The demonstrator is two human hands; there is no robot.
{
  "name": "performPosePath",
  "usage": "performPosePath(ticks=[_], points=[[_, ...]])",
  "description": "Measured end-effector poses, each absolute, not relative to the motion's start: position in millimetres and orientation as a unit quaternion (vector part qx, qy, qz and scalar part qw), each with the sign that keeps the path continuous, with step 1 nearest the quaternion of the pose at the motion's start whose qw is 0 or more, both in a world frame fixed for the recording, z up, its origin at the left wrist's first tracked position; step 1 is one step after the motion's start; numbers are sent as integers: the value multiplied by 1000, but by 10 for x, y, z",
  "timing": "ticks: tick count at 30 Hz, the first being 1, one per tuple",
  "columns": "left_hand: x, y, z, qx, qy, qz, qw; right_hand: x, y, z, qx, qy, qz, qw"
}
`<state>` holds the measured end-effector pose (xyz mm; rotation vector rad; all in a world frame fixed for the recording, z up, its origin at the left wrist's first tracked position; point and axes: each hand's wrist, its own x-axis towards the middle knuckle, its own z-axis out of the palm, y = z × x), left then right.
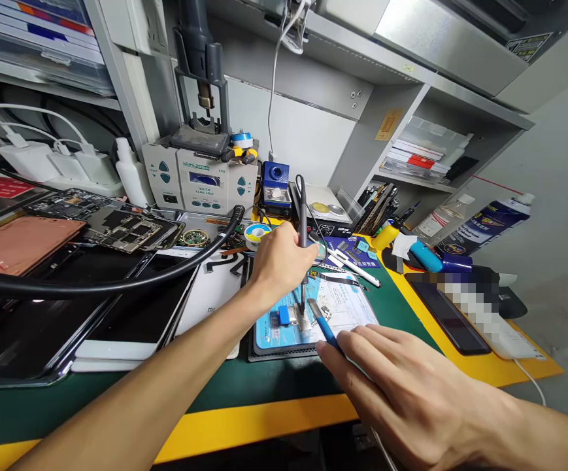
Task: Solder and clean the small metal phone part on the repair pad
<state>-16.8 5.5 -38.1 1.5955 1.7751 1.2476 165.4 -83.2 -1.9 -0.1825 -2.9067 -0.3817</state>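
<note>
1. Dark grey and slim, a pen-shaped tool (304, 222) stands nearly upright in the left hand (281, 258), whose fingers are closed around its shaft; a thin black cable loops near its top.
2. Blue along its grip, a metal-tipped tool (329, 335) is held by the right hand (401, 379), fingers narrowed around the handle, the tip angled up and to the left, ahead of the knuckles.
3. Both tips meet over a small silvery piece (303, 320), in front of the right hand and below the left; the dark tip points down at it, but whether they touch is too small to tell. The blue-handled tool's tip is just beside it.
4. Under these lies a blue-and-white work pad (270, 337), with a small blue block (284, 315) to the left of the silvery piece.
5. Beyond the left hand sit a solder spool (257, 233) and a grey rework station (205, 180).
6. Left of the left hand, a thick black hose (166, 286) crosses over phone parts, near a circuit board (127, 229) and a white phone back panel (208, 297).
7. Past the right hand, to its right, a black phone (445, 314) rests on the yellow border of the green mat (234, 386).
</note>
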Motion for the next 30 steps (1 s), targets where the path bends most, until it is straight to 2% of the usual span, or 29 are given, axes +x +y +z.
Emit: performPosePath(ticks=[12,18,23,30], points=[[-174,57,-389,575,649,447,220,1640,-845,-12,-61,-984,-131,100],[-155,59,-379,568,669,427,216,1611,-844,21,-44,-992,-92,73],[-145,60,-355,571,681,404,215,1593,-846,45,-54,-987,-124,89],[-160,86,-319,593,686,359,223,1559,-836,28,-26,-992,-113,46]])
